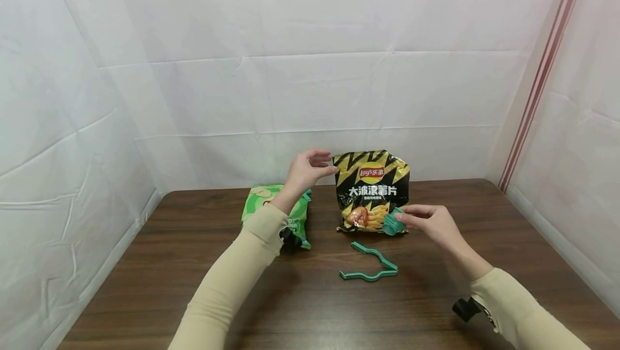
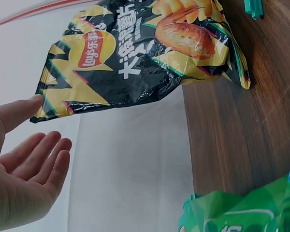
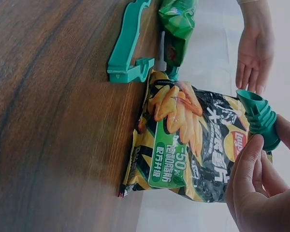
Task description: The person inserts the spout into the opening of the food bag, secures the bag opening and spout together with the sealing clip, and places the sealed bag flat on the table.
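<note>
A black and yellow potato chip bag [image 1: 370,190] stands upright near the table's back edge, its top right corner sloping. My left hand [image 1: 307,171] is beside its upper left corner; in the left wrist view the thumb [image 2: 19,112] lies at that corner while the other fingers hang loosely apart from it. Between thumb and fingertips, my right hand [image 1: 433,222] pinches a green threaded spout [image 3: 261,118] by its wider end. The spout overlaps the bag's lower right in the head view. A green bag clip [image 1: 370,276] lies spread wide on the table before the bag.
A green chip bag [image 1: 259,199] lies at the left, partly hidden by my left forearm, with a teal piece at its end [image 2: 186,212]. The brown wooden table [image 1: 194,242] ends at a white cloth wall [image 1: 310,91] at the back.
</note>
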`<state>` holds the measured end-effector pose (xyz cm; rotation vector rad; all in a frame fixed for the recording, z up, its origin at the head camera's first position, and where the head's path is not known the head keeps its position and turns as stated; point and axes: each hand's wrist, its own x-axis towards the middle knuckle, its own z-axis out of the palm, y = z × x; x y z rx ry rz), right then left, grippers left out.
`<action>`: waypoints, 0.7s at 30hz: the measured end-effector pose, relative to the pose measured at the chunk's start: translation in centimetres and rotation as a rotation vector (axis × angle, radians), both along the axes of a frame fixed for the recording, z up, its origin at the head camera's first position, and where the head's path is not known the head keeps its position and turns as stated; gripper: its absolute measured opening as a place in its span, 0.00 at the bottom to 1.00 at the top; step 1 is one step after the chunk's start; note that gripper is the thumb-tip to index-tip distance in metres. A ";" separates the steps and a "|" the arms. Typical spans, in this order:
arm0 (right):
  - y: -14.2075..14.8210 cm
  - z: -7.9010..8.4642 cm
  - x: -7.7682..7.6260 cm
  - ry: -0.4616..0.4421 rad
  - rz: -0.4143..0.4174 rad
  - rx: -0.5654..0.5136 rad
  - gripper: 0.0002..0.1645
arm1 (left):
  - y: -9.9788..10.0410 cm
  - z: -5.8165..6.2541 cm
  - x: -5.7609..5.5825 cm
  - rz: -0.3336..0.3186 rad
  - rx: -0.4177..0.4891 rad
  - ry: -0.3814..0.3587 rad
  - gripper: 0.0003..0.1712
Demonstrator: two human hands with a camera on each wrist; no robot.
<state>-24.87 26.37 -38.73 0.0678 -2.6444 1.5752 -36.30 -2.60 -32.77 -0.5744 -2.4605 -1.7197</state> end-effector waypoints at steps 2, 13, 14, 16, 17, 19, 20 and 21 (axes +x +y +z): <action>0.0 0.0 0.0 -0.002 0.000 -0.008 0.33 | 0.3 0.0 0.0 0.000 -0.003 0.004 0.27; 0.4 0.7 0.1 0.014 0.009 -0.052 0.33 | 0.9 0.0 0.9 0.029 -0.048 0.003 0.24; 0.5 0.7 0.2 0.020 0.011 -0.052 0.33 | 0.9 0.0 0.9 0.032 -0.053 0.000 0.24; 0.6 0.9 0.2 0.032 0.008 -0.046 0.32 | 0.8 -0.1 1.0 0.036 -0.066 -0.005 0.24; 0.6 0.9 0.2 0.037 0.004 -0.043 0.32 | 0.8 -0.2 1.1 0.037 -0.072 -0.009 0.24; 0.8 1.2 0.1 0.054 -0.007 -0.032 0.32 | 0.7 -0.4 1.1 0.036 -0.070 -0.015 0.24; 0.9 1.3 0.1 0.063 -0.012 -0.024 0.32 | 0.7 -0.4 1.1 0.034 -0.066 -0.019 0.24; 1.0 1.5 0.0 0.070 -0.017 -0.019 0.32 | 0.7 -0.5 1.2 0.033 -0.061 -0.024 0.23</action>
